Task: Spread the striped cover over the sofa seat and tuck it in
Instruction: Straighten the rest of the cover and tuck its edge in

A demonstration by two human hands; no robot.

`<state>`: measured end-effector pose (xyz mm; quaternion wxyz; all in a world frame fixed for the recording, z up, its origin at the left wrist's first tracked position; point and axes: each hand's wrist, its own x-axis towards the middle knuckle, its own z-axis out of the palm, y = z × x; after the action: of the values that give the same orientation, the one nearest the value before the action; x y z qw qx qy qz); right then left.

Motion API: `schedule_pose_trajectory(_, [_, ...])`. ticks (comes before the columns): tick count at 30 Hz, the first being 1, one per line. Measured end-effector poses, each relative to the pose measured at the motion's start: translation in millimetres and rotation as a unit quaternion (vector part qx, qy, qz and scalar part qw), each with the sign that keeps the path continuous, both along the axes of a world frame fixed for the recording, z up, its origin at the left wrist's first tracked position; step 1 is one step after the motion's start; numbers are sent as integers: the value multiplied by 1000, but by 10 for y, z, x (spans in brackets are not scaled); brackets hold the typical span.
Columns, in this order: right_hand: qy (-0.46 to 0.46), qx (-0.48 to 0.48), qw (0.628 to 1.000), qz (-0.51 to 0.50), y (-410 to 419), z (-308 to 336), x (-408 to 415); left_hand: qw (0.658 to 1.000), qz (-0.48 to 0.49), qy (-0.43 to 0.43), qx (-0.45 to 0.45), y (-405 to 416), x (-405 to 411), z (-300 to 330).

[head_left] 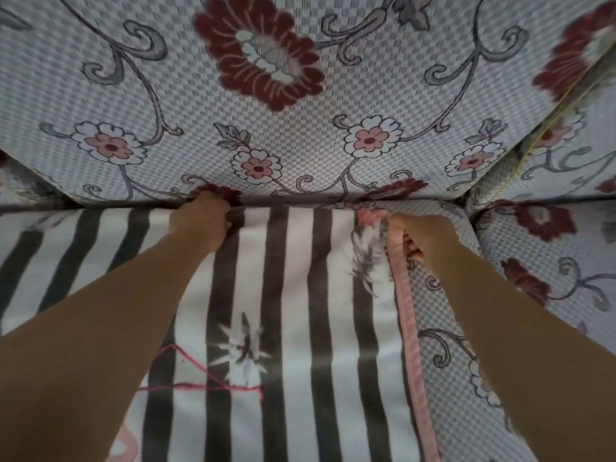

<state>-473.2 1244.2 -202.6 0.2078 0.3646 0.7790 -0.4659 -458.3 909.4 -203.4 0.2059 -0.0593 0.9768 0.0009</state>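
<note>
The striped cover (293, 295) lies over the sofa seat (446, 315), its top edge at the crease under the floral backrest (266, 135); no writing is legible. The left hand (200, 221) is fisted, pressing cloth into that crease. The right hand (423, 238) pinches the cover's pink border (405, 295) with curled fingers.

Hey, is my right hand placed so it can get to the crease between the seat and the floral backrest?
Probably yes. The right hand grips the striped cover's pink-trimmed edge just short of the crease, with nothing in between; the left hand is already there.
</note>
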Motion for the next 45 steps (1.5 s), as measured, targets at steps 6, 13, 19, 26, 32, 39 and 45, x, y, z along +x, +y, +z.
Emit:
schedule_pose_trajectory(6, [83, -2, 992, -92, 74, 37, -144, 980, 44, 187, 51, 48, -41, 144])
schedule_pose_trajectory(13, [185, 195, 963, -39, 120, -321, -293, 975, 67, 158, 142, 239, -9, -53])
schedule_pose_trajectory(19, [201, 258, 945, 13, 66, -288, -332, 983, 14, 151, 102, 218, 155, -279])
schedule_pose_trajectory(26, [277, 418, 795, 341, -290, -335, 111, 998, -29, -9, 59, 147, 91, -412])
schedule_pose_trajectory(32, [49, 379, 805, 454, -328, -354, -210, 995, -57, -42, 69, -45, 2, -273])
schedule_pose_trajectory(39, [148, 323, 759, 545, -1295, 31, 85, 999, -14, -2, 42, -887, 492, -15])
schedule_pose_trajectory(45, [206, 163, 737, 624, -2810, 12, 482, 999, 27, -19, 4, -1801, 721, 51])
